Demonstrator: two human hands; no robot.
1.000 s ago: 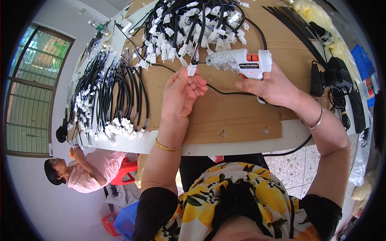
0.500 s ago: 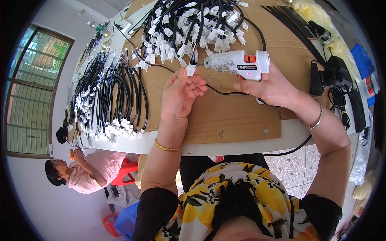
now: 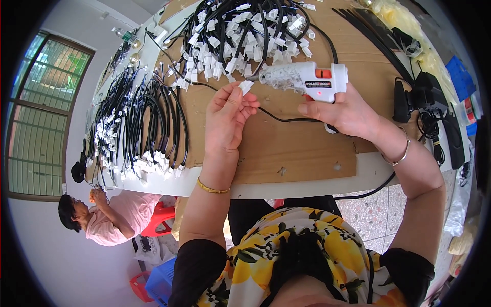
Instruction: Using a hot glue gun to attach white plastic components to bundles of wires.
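My right hand [image 3: 348, 110] is closed round the handle of a white hot glue gun [image 3: 291, 78], its indicator glowing red and old glue crusted on its front. The gun's nozzle points left and meets, or nearly meets, a small white plastic connector [image 3: 246, 87]. Between thumb and fingers of my left hand [image 3: 228, 115] that connector is pinched, tilted, with a black cable running up from it. Just beyond lies a big heap of black cables with white connectors [image 3: 240, 38]. The gun's black cord [image 3: 376, 192] passes over the table's near edge.
Bundled black cables [image 3: 148, 117] with white connectors lie at the left. Cardboard [image 3: 302, 153] covers the white table [image 3: 286, 190]. Black tubes [image 3: 376, 43] and a black device [image 3: 429, 97] are at the right. Another person [image 3: 110, 215] in pink sits at lower left, handling something small.
The connector in my left hand has tilted over and shifted slightly up. My right hand has moved the glue gun a little to the right.
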